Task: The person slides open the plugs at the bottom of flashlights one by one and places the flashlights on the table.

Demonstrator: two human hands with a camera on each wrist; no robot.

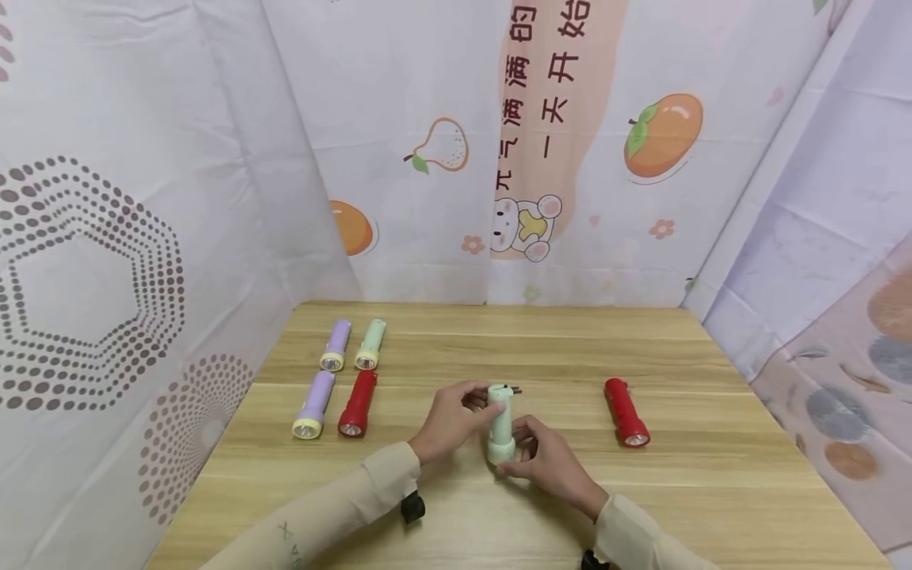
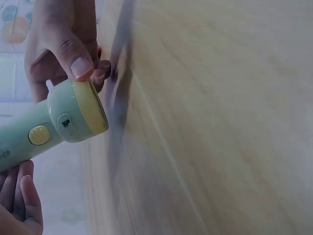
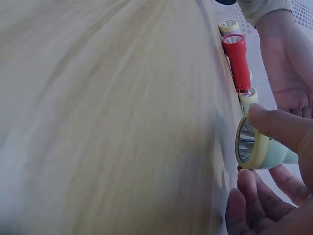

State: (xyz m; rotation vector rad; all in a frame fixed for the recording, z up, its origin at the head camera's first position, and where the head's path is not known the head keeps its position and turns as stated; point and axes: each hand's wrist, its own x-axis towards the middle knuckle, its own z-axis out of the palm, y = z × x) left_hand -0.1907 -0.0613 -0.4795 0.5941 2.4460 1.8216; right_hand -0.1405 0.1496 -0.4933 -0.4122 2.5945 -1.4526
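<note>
Both my hands gripping green flashlight (image 1: 501,427) over middle of bench (image 1: 684,507). Left hand (image 1: 456,416) holds barrel near tail, thumb laid on it; right hand (image 1: 552,459) pinches lamp head, thumb on pale yellow rim (image 2: 90,108). Dark prongs (image 1: 516,390) stick out at tail end. Yellow switch (image 2: 39,135) on barrel. Off to my left: two purple flashlights (image 1: 313,405), second green one (image 1: 371,343), red flashlight (image 1: 358,404). Another red one (image 1: 627,412) alone, right of my hands.

Fruit-print curtain (image 1: 413,87) behind wooden table (image 1: 492,348)
</note>
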